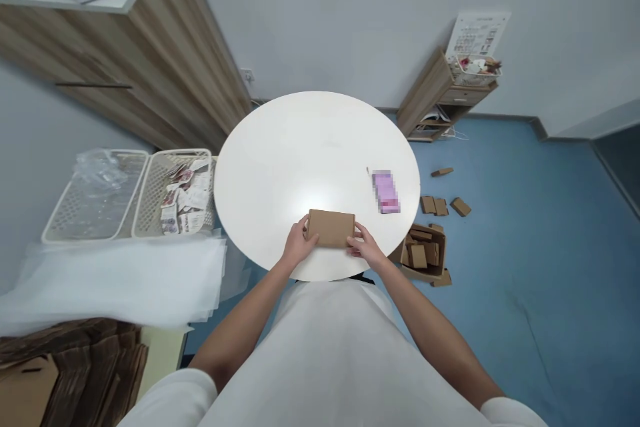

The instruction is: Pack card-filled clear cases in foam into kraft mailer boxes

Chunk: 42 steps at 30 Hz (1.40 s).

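Observation:
A small brown cardboard box [331, 229], its lid closed, is at the near part of the round white table [300, 147]. Gripping its left end is my left hand [299, 242], thumb on the near left corner. My right hand [365, 245] holds the opposite end, with fingers along the side and thumb at the near right corner. The undersides of both hands are hidden. To the right of the box lies a blurred pink and purple thing [385, 191], perhaps a phone, with a short cord at its top.
At left stand a white basket of printed packets and cards [137, 220] and a basket of clear plastic [55, 230]. White sheets [125, 280] and flattened cardboard [95, 380] lie nearer. On the floor at right, a carton [423, 273] holds small boxes, with several loose boxes [434, 205] around it.

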Motion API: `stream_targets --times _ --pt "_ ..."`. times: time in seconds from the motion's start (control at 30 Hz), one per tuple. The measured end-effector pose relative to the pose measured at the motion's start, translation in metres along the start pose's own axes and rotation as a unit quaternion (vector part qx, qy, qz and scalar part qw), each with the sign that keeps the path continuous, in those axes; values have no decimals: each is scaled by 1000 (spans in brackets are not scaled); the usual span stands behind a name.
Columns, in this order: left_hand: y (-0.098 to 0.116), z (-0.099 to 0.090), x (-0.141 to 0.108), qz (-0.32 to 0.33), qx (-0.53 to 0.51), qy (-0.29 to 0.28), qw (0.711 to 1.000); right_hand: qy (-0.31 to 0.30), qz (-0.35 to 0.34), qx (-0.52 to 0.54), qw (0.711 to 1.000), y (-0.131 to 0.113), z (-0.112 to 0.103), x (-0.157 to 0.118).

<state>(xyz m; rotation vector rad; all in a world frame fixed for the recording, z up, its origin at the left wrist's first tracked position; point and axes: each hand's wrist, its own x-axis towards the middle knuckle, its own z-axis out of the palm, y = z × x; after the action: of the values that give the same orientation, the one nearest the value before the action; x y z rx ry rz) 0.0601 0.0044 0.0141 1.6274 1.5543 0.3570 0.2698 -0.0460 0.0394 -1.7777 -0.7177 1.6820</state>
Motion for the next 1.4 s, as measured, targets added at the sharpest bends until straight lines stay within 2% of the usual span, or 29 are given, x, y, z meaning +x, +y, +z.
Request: stream_targets --times 0.1,0.23,0.33,0.43,0.53,0.63,0.73,0.8,0.87,0.93,1.03,1.1,1.2,1.3,1.4 --pt "34 19 -4 26 -2 0 1000 54 -58 16 997 14 -30 -12" --pt "93 62 -7 68 -23 -53 996 173 -112 27 978 41 -89 -30" --pt "139 109 -4 99 -37 -132 986 266 -109 36 957 69 -139 -47" --pt "178 165 2 108 -18 -220 969 349 -84 50 932 102 -186 -63" --pt "209 226 9 125 4 -280 952 407 -43 68 910 133 -225 -77" --pt "237 279 15 142 22 -313 939 444 -6 84 892 157 -258 -87" --pt "263 316 19 184 19 -351 918 478 3 106 872 171 -285 -94" --pt "277 330 20 225 25 -370 901 501 -3 126 856 176 -296 -97" --pt "284 336 19 262 37 -379 887 519 -6 137 844 179 -299 -99" --pt "283 333 18 280 50 -378 881 523 -7 140 841 180 -294 -99" --pt "267 314 19 277 66 -363 887 483 -15 146 863 181 -275 -94" --pt "250 296 20 247 63 -353 900 445 -18 136 885 180 -262 -87" --pt "220 264 21 158 36 -337 927 375 -36 120 919 172 -247 -71" --pt "191 228 18 94 2 -286 954 287 -75 97 950 155 -236 -52" --pt "166 190 8 56 -10 -227 972 224 -119 57 966 129 -224 -33"
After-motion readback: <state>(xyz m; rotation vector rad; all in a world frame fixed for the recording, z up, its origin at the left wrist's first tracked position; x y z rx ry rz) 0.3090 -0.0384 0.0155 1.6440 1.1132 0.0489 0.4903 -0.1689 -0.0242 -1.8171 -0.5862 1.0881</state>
